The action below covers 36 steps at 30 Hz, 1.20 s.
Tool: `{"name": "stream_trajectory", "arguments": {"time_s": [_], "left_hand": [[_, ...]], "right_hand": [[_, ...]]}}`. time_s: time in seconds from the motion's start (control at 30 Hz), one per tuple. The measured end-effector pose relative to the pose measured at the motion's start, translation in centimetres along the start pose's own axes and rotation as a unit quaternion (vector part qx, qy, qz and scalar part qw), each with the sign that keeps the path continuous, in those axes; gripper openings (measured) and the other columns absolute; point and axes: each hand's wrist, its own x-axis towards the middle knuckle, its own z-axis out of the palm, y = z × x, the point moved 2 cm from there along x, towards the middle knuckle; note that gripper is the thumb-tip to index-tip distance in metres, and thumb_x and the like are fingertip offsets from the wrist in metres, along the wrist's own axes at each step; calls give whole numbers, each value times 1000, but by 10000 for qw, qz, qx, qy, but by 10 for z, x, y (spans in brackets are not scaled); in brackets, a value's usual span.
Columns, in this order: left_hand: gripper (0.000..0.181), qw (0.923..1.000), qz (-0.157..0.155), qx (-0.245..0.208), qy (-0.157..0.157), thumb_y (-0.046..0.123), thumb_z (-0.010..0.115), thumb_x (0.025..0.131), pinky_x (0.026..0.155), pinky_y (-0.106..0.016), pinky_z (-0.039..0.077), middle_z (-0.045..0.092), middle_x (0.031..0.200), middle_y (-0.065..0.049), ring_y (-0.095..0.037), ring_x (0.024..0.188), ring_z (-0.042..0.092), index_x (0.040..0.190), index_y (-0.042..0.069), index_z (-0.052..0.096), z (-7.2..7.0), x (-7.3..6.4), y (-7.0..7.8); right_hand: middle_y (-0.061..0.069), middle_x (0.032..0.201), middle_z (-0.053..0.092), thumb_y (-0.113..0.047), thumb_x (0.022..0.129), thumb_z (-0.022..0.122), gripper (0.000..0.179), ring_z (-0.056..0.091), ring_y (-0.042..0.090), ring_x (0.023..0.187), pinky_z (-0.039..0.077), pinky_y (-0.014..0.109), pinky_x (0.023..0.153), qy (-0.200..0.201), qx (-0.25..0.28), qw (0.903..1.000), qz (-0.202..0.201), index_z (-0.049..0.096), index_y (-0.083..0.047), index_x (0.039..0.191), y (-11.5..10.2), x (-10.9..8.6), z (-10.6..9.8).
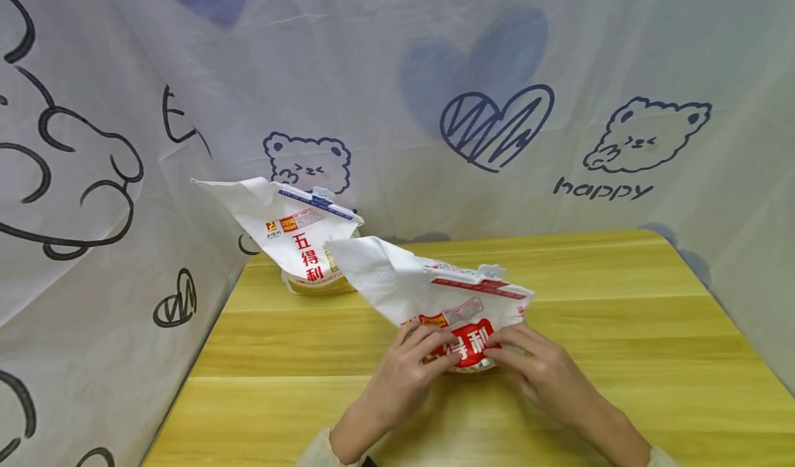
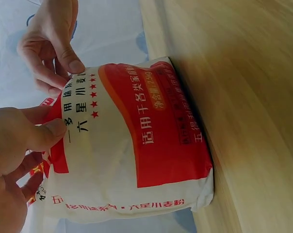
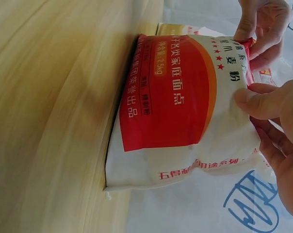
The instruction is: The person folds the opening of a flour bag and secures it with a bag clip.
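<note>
A white and red flour bag (image 1: 397,274) stands upright on the table, its top folded over and drooping to the left. A red-striped sealing strip (image 1: 478,287) lies across the bag's upper part. My left hand (image 1: 404,370) pinches the bag's upper left side, thumb on the near face and fingers behind. On the right, my right hand (image 1: 546,370) grips the same upper edge in a like way. Both wrist views show the red printed front of the bag (image 2: 161,131), with the thumbs pressing near its top fold. The fingers' far ends are partly hidden behind the bag.
A second white flour bag (image 1: 304,246) with a blue sealing strip (image 1: 317,203) stands behind and to the left. The yellow wood-grain table (image 1: 621,301) is bordered by a white cloth backdrop (image 1: 385,108) with drawn bears and hearts.
</note>
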Motion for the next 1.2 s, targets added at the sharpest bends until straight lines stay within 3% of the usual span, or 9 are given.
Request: {"name": "stream_trajectory", "arguments": {"time_s": [0.37, 0.63, 0.8, 0.9, 1.0, 1.2], "left_hand": [[17, 9994, -30, -263, 226, 5, 75, 85, 100, -41, 48, 71, 113, -2, -19, 107, 65, 98, 15, 81, 9, 0, -11], [22, 9991, -187, -363, 144, -1, 79, 80, 100, -41, 49, 72, 113, -3, -20, 107, 65, 97, 14, 82, 15, 3, -21], [25, 9991, -183, -349, 125, -2, 82, 79, 99, -41, 49, 72, 113, -3, -21, 107, 65, 98, 14, 81, 21, 5, -29], [27, 9991, -181, -370, 120, -4, 80, 78, 99, -41, 49, 72, 114, -3, -21, 108, 65, 98, 14, 81, 25, 6, -34], [29, 9988, -197, -418, 131, -7, 79, 77, 99, -42, 49, 72, 114, -3, -22, 108, 65, 98, 14, 81, 28, 8, -39], [37, 9985, -260, -476, 78, -12, 75, 74, 100, -43, 48, 71, 115, -4, -23, 109, 64, 100, 13, 81, 33, 13, -48]], "right_hand": [[2, 107, 69, -22, 111, 43, 40, 66, 20, 97, 54, 26, 89, 46, -56, 10000, -17, 77, -6, 97, 5, 1, 4], [4, 110, 69, -20, 110, 44, 37, 66, 22, 102, 53, 25, 94, -159, 69, 9997, 190, 76, -5, 99, 18, 3, 9], [6, 112, 68, -3, 98, 64, 11, 65, 23, 105, 53, 29, 95, -457, 115, 9978, 475, 75, -4, 100, 27, 5, 10], [6, 112, 68, 8, 86, 72, 18, 65, 23, 105, 54, 32, 94, -531, 110, 9972, 519, 74, -3, 99, 32, 7, 11], [7, 111, 68, 12, 81, 74, 23, 64, 23, 104, 55, 34, 92, -514, 53, 9974, 502, 74, -3, 98, 38, 10, 12], [8, 110, 68, 13, 81, 74, 23, 63, 23, 105, 55, 34, 92, -497, 23, 9975, 500, 73, -3, 97, 48, 14, 15]]}}
